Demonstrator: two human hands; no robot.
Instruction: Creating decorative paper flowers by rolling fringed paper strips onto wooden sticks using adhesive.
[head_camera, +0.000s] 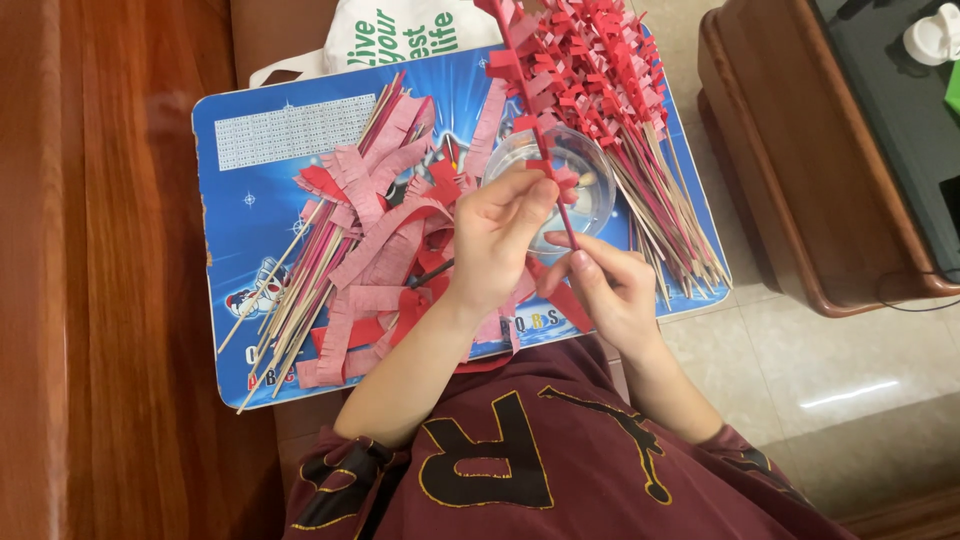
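Observation:
My left hand (497, 240) pinches a fringed red paper strip against a thin wooden stick (535, 110) that slants up and away. My right hand (605, 285) grips the bare lower end of that same stick. The stick's upper part is wrapped in red fringe. Both hands hover over a blue lap board (250, 170). Just behind my fingers sits a small clear bowl (590, 185). A heap of loose red and pink fringed paper strips (380, 240) lies left of my left hand.
A bundle of finished red-wrapped sticks (620, 90) lies across the board's right side. Bare wooden sticks (295, 300) lie on the left. A white cloth bag (400, 35) sits behind the board. Wooden bench at left, dark wooden table (800, 180) at right, tiled floor below it.

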